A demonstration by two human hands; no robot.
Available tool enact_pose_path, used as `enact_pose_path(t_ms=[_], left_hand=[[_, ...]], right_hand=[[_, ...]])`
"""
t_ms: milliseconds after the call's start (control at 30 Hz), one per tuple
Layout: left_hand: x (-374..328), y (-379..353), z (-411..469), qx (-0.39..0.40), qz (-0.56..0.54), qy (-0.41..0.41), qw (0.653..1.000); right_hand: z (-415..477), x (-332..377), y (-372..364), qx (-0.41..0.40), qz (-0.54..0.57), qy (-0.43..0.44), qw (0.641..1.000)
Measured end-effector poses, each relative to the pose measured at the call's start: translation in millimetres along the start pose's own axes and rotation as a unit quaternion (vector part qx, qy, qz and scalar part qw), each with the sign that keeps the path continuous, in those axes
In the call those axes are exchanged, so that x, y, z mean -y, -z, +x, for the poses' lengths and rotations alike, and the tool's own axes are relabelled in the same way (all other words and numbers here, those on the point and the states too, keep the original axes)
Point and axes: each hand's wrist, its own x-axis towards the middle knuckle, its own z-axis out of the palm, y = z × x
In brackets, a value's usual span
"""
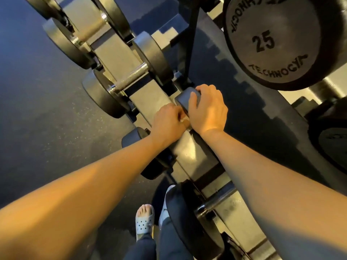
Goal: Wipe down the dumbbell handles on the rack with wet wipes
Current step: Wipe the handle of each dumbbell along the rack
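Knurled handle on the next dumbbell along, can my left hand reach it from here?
Probably yes. The handle lies bare with nothing over it, and the left hand, holding the wipe, is just beside it. The right hand only grips the near head.

The handle of the dumbbell is covered by the left hand and right hand; only a pale scrap of wet wipe shows between them. On the rack, the 25 dumbbell is cut by the top edge, clipping its upper lettering
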Motion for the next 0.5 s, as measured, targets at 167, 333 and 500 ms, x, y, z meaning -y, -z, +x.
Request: enact_pose_path(t_ms=[167,333,500], left_hand=[[12.7,37.0,7.2,0.161,0.166,-0.032,0.972],[40.5,69.1,2.9,0.301,0.334,-0.008,0.893],[29.2,51.5,14.4,0.232,0.010,0.120,0.965]], right_hand=[[-0.9,2.4,2.4,0.001,-0.001,0.005,1.000],[-0.3,2.7,3.6,0.013,0.002,0.001,1.000],[-1.1,0.4,0.8,-0.002,0.006,0.013,1.000]])
